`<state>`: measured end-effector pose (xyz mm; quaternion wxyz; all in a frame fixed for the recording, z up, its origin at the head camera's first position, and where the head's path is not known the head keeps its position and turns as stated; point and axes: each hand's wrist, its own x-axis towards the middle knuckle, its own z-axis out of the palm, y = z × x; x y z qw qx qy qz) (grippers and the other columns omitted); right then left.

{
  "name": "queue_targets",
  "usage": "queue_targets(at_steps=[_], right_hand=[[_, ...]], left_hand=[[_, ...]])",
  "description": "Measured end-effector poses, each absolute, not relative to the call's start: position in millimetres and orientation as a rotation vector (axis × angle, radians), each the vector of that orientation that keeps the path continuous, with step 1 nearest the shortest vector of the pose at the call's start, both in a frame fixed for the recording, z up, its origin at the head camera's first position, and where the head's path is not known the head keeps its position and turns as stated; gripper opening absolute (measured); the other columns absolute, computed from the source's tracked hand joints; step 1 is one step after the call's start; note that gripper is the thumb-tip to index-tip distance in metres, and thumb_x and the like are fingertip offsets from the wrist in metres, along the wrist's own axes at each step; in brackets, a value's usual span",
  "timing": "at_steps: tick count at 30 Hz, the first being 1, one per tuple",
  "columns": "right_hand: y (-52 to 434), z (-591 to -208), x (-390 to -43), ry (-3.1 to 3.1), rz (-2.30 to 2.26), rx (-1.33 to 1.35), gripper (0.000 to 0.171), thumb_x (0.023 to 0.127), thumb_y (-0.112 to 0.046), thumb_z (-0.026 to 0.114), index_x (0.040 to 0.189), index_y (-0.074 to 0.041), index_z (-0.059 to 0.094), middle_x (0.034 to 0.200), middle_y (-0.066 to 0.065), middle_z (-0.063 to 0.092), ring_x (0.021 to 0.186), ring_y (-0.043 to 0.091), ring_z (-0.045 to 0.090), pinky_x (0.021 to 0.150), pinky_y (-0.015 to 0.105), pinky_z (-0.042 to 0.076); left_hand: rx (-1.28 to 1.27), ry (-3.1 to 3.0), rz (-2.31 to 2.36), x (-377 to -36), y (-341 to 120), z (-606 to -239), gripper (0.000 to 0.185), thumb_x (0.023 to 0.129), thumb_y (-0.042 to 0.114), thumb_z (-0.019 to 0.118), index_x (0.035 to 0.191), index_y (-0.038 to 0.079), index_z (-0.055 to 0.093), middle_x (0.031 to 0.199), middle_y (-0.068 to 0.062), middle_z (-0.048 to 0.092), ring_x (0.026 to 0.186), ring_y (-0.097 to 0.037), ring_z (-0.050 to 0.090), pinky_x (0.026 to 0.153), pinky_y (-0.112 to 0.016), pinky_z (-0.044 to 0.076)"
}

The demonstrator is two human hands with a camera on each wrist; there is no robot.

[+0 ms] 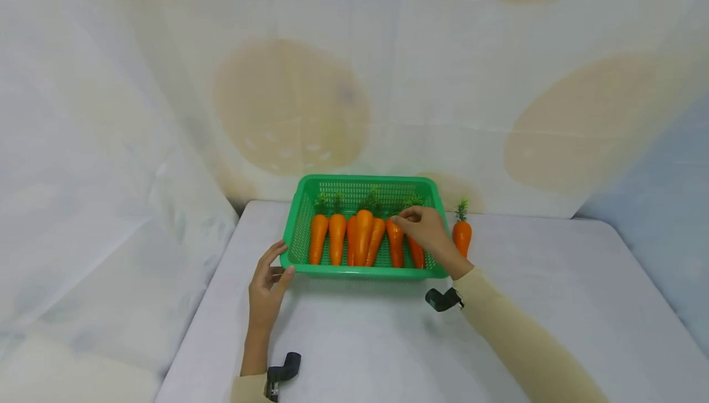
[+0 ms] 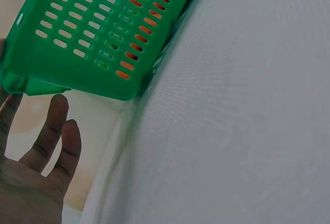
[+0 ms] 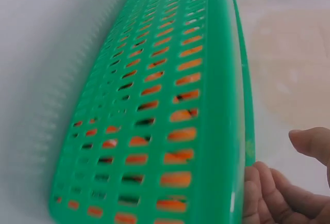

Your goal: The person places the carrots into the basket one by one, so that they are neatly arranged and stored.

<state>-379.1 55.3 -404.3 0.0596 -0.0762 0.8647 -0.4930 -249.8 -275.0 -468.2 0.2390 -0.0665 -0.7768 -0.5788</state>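
A green plastic basket (image 1: 360, 271) with slotted walls stands on the table, and several orange carrots (image 1: 362, 237) with green tops lie in it. At its front left corner my left hand (image 1: 268, 295) holds the rim between thumb and forefinger; other fingers (image 2: 46, 136) stand free below the rim. Over the right part of the basket, my right hand (image 1: 426, 231) has its fingertips beside the top of one carrot (image 1: 396, 243). Its thumb is apart from the fingers in the right wrist view, with nothing visible between them. Another carrot (image 1: 462, 235) lies outside, right of the basket.
A white cloth covers the table (image 1: 354, 341). Behind it hangs a pale curtain (image 1: 415, 83) with tan round patches, close to the basket's back edge. White fabric (image 1: 111, 237) hangs along the left side, bluish fabric (image 1: 659, 206) along the right.
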Motion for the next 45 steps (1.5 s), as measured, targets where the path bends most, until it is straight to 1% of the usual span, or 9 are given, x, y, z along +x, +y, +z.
queue_targets(at_steps=[3,8,12,18,22,30,34,42,45], right_hand=[[65,-406,-378,2.607,-1.515,-0.205,0.040,0.094,-0.043,0.069,0.116,-0.009,0.069,0.107,0.009,0.067,0.098,0.027,0.062,0.079,0.040,0.054],[81,-410,-377,2.606,-1.570,-0.221,0.041,0.095,-0.040,0.068,0.118,-0.005,0.068,0.109,0.015,0.068,0.099,0.033,0.063,0.080,0.042,0.054],[97,-411,-376,2.681,-1.555,-0.233,0.041,0.096,-0.042,0.067,0.117,-0.007,0.069,0.107,0.012,0.069,0.100,0.030,0.064,0.082,0.043,0.054],[120,-416,-375,2.714,-1.603,-0.161,0.041,0.096,-0.043,0.067,0.118,-0.008,0.069,0.105,0.012,0.070,0.091,0.027,0.068,0.074,0.034,0.056],[134,-422,-374,2.743,-1.603,-0.117,0.047,0.096,-0.047,0.065,0.121,-0.007,0.068,0.105,0.011,0.070,0.092,0.025,0.065,0.074,0.030,0.053],[154,-437,-375,2.815,-1.560,-0.021,0.053,0.096,-0.053,0.061,0.121,-0.007,0.068,0.109,0.013,0.068,0.101,0.028,0.060,0.081,0.038,0.049],[163,-446,-376,2.814,-1.545,0.037,0.063,0.093,-0.059,0.061,0.123,-0.004,0.067,0.114,0.016,0.067,0.104,0.031,0.060,0.084,0.041,0.050],[176,-462,-379,2.839,-1.432,0.120,0.058,0.098,-0.048,0.060,0.125,0.002,0.063,0.118,0.023,0.066,0.105,0.036,0.061,0.082,0.044,0.053],[179,-469,-380,2.842,-1.384,0.162,0.061,0.098,-0.050,0.059,0.126,0.004,0.062,0.119,0.024,0.065,0.105,0.037,0.061,0.080,0.044,0.054]], left_hand=[[-0.178,-2.130,-1.575,-250,-276,-468,0.047,0.097,0.006,0.066,0.142,0.003,0.054,0.151,-0.009,0.046,0.093,-0.034,0.061,0.081,-0.031,0.052],[-0.180,-2.132,-1.566,-250,-277,-469,0.047,0.097,0.006,0.066,0.142,0.002,0.053,0.151,-0.010,0.045,0.093,-0.033,0.061,0.080,-0.030,0.052],[-0.189,-2.124,-1.575,-250,-277,-470,0.047,0.097,0.005,0.065,0.142,0.001,0.053,0.151,-0.012,0.045,0.093,-0.034,0.061,0.079,-0.031,0.052],[-0.208,-2.116,-1.590,-250,-277,-470,0.047,0.097,0.004,0.065,0.142,0.001,0.052,0.152,-0.012,0.045,0.093,-0.038,0.060,0.080,-0.031,0.052],[-0.207,-2.119,-1.585,-251,-276,-469,0.047,0.097,0.002,0.065,0.142,0.000,0.052,0.151,-0.013,0.045,0.093,-0.036,0.060,0.081,-0.030,0.051],[-0.212,-2.121,-1.577,-249,-275,-470,0.047,0.097,0.003,0.065,0.142,0.000,0.052,0.151,-0.014,0.044,0.092,-0.031,0.061,0.080,-0.031,0.052],[-0.222,-2.119,-1.587,-249,-276,-471,0.047,0.097,0.003,0.064,0.142,-0.001,0.051,0.152,-0.015,0.043,0.093,-0.030,0.060,0.080,-0.030,0.052],[-0.236,-2.110,-1.586,-250,-276,-471,0.047,0.097,0.001,0.064,0.142,-0.002,0.051,0.152,-0.015,0.044,0.093,-0.030,0.060,0.079,-0.031,0.052],[-0.237,-2.109,-1.588,-250,-275,-471,0.047,0.097,0.001,0.064,0.142,-0.002,0.051,0.152,-0.014,0.044,0.093,-0.031,0.060,0.079,-0.031,0.052]])
